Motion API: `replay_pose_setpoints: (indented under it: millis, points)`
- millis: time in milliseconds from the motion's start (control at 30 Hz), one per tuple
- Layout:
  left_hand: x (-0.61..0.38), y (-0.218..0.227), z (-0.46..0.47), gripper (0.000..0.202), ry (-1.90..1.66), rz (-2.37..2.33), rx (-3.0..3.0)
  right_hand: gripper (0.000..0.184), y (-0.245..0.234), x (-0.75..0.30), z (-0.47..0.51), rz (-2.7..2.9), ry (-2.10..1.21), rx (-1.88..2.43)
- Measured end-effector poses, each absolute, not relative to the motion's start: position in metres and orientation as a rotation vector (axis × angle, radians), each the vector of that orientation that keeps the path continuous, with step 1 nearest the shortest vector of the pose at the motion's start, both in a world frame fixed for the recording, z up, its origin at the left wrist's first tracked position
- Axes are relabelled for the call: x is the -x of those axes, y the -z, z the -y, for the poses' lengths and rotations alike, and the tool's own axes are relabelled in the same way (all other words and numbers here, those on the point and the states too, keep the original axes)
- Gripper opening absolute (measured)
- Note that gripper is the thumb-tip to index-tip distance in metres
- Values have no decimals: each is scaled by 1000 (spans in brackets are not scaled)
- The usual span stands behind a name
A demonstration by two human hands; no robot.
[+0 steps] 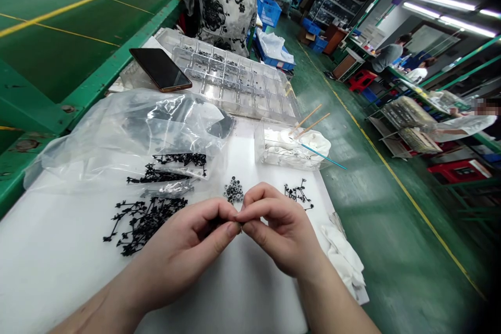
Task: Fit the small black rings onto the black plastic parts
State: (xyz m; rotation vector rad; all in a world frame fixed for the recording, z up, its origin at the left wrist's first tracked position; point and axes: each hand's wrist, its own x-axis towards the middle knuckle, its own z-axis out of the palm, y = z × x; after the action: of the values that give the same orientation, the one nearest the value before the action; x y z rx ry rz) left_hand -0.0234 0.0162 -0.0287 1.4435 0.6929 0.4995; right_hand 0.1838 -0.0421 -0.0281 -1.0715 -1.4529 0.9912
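My left hand and my right hand meet fingertip to fingertip over the white worktop. Both are closed in a pinch, and whatever lies between the fingertips is too small and too covered to make out. Just beyond the fingers sits a small heap of dark ring-like parts with pale centres. Left of my left hand spreads a pile of thin black branching plastic parts. A few similar black pieces lie past my right hand.
A clear plastic bag covers the left back. Behind it stand a phone and a clear compartment tray. A clear box with white cloth and sticks is at right. A person in a floral garment sits opposite.
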Motion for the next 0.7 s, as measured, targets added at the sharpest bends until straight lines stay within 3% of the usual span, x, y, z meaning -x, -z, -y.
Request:
replay_pose_setpoints:
  millis: [300,367,467,567,700]
  points:
    - [27,38,-22,29,-435,-695,-1470,24,30,-184,42,1425,-1048,1079]
    - [27,38,-21,33,-422,-739,-1450,23,31,-197,40,1320,-924,1123]
    - [27,39,-17,40,-407,-859,-1391,18,30,-236,33,807,-430,1248]
    - [27,45,-14,43,-448,-964,-1369,35,30,-283,26,330,-43,1280]
    - [26,53,-15,43,-530,-998,-1387,47,43,-320,21,148,-111,1298]
